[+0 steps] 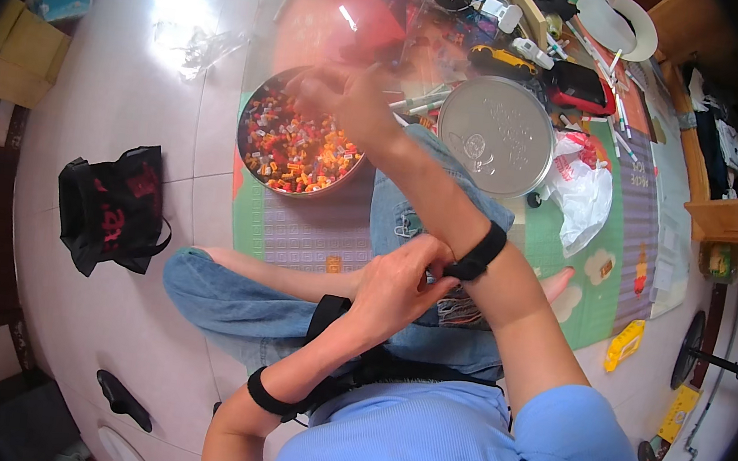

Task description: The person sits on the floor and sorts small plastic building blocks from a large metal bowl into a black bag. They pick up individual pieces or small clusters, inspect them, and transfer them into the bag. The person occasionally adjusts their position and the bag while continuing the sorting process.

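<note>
My left hand (400, 280) is closed, its fingertips pinching a black strap (480, 254) wrapped round my right forearm. My right arm reaches forward, and my right hand (339, 98) hangs over the far right side of a round metal tin (352, 178); motion smears its fingers. A heap of small orange, yellow, red and dark pieces (296, 154) fills much of the tin. Two more black bands, an upper one (329, 315) and a lower one (264, 393), circle my left forearm. Right of my right hand lies a round silver lid (496, 136).
I sit cross-legged on a coloured play mat (295, 240). Beyond the lid are a yellow toy car (502, 61), a red-and-black case (579, 88) and several pens. A white plastic bag (582, 200) lies right, a black tote bag (112, 209) left, a yellow packet (624, 345) at lower right.
</note>
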`<state>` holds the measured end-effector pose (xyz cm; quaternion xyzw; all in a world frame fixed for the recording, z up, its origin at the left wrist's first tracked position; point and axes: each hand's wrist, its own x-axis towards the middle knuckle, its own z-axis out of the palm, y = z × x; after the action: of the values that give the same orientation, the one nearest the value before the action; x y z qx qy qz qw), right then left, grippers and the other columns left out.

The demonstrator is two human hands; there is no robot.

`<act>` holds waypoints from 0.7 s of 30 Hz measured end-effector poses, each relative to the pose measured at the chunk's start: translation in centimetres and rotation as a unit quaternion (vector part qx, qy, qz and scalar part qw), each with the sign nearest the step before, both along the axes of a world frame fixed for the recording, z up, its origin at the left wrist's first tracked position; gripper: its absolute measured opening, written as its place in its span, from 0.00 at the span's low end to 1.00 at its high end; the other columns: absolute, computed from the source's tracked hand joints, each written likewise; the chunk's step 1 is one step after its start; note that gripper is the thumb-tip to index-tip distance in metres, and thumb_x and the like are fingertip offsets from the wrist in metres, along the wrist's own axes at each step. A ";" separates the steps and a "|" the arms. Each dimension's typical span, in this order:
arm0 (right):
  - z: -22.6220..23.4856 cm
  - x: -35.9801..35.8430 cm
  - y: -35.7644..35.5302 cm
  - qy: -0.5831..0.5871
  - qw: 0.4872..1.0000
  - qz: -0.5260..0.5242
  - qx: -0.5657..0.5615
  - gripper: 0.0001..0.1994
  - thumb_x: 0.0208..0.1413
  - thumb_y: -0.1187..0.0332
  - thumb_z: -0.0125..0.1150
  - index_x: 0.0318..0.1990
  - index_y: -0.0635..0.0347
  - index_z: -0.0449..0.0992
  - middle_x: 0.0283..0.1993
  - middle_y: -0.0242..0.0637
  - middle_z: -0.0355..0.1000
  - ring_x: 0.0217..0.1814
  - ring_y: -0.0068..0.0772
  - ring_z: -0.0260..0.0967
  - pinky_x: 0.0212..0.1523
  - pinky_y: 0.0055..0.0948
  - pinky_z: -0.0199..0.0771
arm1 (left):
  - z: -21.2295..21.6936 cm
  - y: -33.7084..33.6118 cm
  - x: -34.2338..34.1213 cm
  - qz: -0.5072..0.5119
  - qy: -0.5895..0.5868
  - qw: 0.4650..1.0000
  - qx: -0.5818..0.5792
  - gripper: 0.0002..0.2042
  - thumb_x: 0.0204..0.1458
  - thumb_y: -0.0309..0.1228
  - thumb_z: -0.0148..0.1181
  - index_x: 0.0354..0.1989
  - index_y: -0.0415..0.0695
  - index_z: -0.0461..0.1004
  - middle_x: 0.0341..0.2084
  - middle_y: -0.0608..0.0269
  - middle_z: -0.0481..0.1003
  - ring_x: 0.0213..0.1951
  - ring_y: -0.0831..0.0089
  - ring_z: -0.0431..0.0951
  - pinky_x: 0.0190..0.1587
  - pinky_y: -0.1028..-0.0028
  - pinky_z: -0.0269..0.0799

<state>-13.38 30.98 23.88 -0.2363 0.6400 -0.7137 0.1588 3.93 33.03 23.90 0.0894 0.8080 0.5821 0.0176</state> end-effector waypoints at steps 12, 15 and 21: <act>-1.2 2.9 0.1 0.426 0.878 -0.038 0.215 0.06 0.46 0.68 0.51 0.24 0.58 0.73 0.21 0.36 0.71 0.26 0.36 0.71 0.29 0.34 0.68 | 2.1 -1.4 0.7 -0.149 -0.197 0.954 0.167 0.15 0.49 0.28 0.55 0.44 0.36 0.67 0.26 0.67 0.73 0.18 0.88 0.66 0.18 0.83 0.59; -2.8 4.2 0.1 0.602 0.744 -0.013 0.291 0.03 0.39 0.69 0.51 0.18 0.53 0.68 0.17 0.32 0.67 0.24 0.31 0.68 0.28 0.32 0.64 | 4.5 -1.7 0.4 -0.210 -0.203 0.936 0.199 0.22 0.48 0.31 0.57 0.51 0.35 0.62 0.23 0.66 0.70 0.17 0.86 0.65 0.17 0.82 0.57; -4.2 7.9 0.3 0.665 0.690 0.067 0.277 0.03 0.38 0.69 0.52 0.17 0.51 0.69 0.16 0.32 0.66 0.22 0.29 0.69 0.27 0.30 0.63 | 4.7 0.7 0.9 -0.219 -0.123 0.945 0.207 0.19 0.50 0.27 0.53 0.51 0.34 0.61 0.28 0.67 0.72 0.19 0.87 0.67 0.17 0.86 0.60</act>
<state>-5.46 31.24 19.65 -0.6367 0.7291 -0.1473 -0.2031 4.82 33.74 28.64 0.1939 0.6216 0.7248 0.2252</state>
